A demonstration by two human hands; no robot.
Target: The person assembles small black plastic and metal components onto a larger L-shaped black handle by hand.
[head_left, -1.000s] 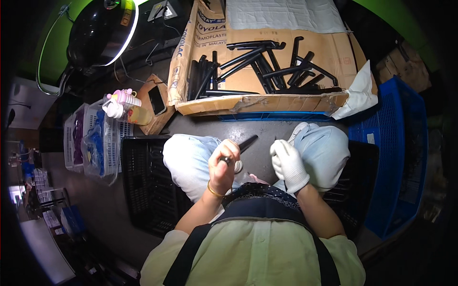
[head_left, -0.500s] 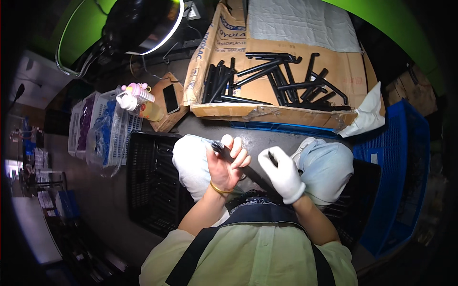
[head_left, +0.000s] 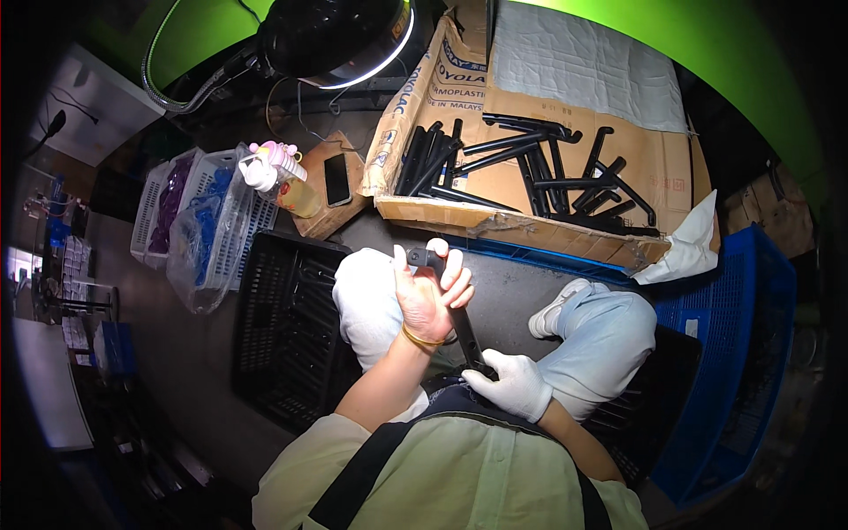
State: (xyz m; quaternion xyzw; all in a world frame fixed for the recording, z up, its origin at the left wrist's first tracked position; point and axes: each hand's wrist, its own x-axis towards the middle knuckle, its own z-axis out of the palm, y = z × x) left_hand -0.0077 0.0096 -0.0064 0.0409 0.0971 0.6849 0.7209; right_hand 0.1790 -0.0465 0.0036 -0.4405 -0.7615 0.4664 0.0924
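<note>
Left hand (head_left: pixel 433 296), bare, yellow bangle at wrist: grip holding upper part of black bar (head_left: pixel 465 332), thumb one side, fingers curled round the other. Bar in front of torso, between the knees, slanting down toward the right hand (head_left: pixel 512 386), white glove, which is at the bar's lower end; can't tell if that grip is closed on the bar or only touching. Ahead, cardboard box (head_left: pixel 521 231) with jumbled black parts (head_left: pixel 502 151), some with hooked ends; white sheet (head_left: pixel 587 66) over its far side. Left of box: phone (head_left: pixel 336 180) on wooden surface (head_left: pixel 325 223), bottle (head_left: pixel 300 199) beside it, black lamp (head_left: pixel 331 40) above. Black crate (head_left: pixel 256 309) by left knee, parts inside. Blue crate (head_left: pixel 746 362) at far right.
</note>
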